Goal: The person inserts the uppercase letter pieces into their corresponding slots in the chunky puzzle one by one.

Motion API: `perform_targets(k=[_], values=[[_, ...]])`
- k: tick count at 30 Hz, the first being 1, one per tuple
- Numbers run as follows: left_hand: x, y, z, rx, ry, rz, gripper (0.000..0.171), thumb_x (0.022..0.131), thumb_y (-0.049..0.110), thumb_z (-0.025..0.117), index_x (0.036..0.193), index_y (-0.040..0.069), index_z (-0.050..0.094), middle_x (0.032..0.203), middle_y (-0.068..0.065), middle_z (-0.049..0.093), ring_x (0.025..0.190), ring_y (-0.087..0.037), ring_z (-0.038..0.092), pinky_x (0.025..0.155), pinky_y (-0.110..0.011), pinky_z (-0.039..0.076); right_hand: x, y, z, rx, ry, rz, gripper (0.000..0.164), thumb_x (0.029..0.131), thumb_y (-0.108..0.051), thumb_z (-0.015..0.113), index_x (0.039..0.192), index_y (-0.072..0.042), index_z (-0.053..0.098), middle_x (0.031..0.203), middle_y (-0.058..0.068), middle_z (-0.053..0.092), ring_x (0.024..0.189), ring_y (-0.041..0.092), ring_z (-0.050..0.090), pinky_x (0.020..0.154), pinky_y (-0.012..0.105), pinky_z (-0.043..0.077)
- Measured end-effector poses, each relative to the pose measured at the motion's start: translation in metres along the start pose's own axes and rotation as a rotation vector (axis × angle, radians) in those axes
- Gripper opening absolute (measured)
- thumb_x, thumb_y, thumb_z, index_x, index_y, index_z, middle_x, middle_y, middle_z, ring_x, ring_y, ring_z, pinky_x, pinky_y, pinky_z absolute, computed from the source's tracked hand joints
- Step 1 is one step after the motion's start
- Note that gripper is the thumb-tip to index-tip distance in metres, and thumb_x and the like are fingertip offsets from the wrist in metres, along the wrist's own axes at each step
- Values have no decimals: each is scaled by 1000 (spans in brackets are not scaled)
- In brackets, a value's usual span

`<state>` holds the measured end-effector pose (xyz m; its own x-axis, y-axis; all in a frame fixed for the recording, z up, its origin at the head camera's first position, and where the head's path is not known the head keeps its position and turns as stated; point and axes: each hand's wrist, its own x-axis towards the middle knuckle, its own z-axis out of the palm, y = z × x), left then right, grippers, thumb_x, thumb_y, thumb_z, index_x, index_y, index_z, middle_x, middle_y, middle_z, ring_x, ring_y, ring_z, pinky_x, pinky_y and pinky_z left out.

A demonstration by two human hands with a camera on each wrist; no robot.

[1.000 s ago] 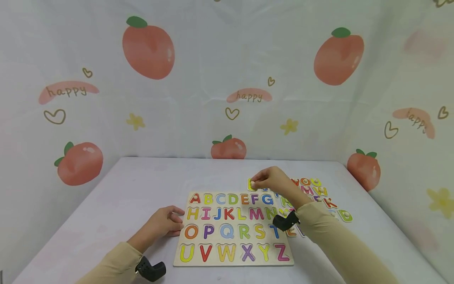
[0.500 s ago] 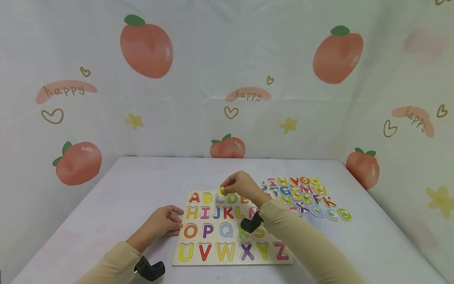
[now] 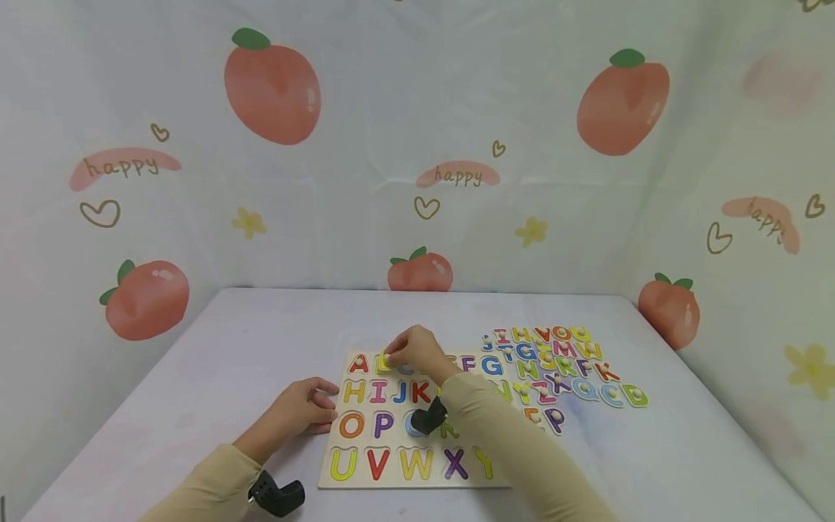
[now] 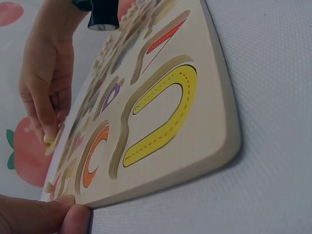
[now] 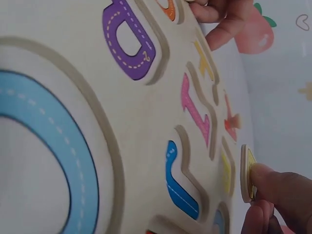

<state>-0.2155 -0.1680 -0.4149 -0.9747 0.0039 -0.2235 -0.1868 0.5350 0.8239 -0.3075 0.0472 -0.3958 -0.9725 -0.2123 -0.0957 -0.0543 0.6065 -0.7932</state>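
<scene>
Here's the right hand [image 3: 417, 351] over the top row, thumb and fingers pinched together on a yellow letter piece [image 5: 244, 175]! The piece sits right at the fingertips, on the board side of them, its flat body jutting out past the thumb; the fingers hide its letter and whatever part they grip. It's above the yellow B recess [image 5: 226, 170] of the wooden board [image 3: 396, 439], and the right wrist view shows a narrow gap between piece and board. Just to its left, the red A [image 3: 358, 364] sits in its slot, knob up. Over at the board's left edge, the left hand [image 3: 300, 406] rests with fingers loosely bent, fingertips touching the wood, well apart from that yellow piece. And beyond the right forearm, loose letters [image 3: 564, 349] lie bunched on the white table [image 3: 293, 319]!
</scene>
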Motion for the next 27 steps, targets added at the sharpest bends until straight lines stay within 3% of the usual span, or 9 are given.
perform_targets(k=[9, 17, 27], values=[[1, 0, 1, -5, -1, 0, 41, 81, 1, 74, 119, -3, 58, 85, -9, 60, 68, -15, 60, 61, -28, 59, 2, -2, 10, 17, 17, 35, 6, 79, -13, 79, 82, -10, 75, 81, 0, 67, 76, 12, 57, 68, 24, 49], [2, -1, 1, -7, 0, 3, 42, 81, 2, 74, 119, -2, 58, 85, -9, 60, 69, -16, 60, 62, -29, 59, 3, 2, 15, 31, 17, -2, 5, 80, -11, 78, 83, -8, 76, 76, 1, 69, 67, 10, 56, 59, 20, 46], [2, -2, 1, -2, -1, -3, 43, 81, 2, 75, 119, -2, 58, 86, -9, 60, 69, -15, 59, 62, -28, 59, 4, 2, 17, 32, 10, -4, 5, 79, -11, 79, 82, -9, 76, 77, 1, 70, 68, 11, 57, 59, 20, 46]])
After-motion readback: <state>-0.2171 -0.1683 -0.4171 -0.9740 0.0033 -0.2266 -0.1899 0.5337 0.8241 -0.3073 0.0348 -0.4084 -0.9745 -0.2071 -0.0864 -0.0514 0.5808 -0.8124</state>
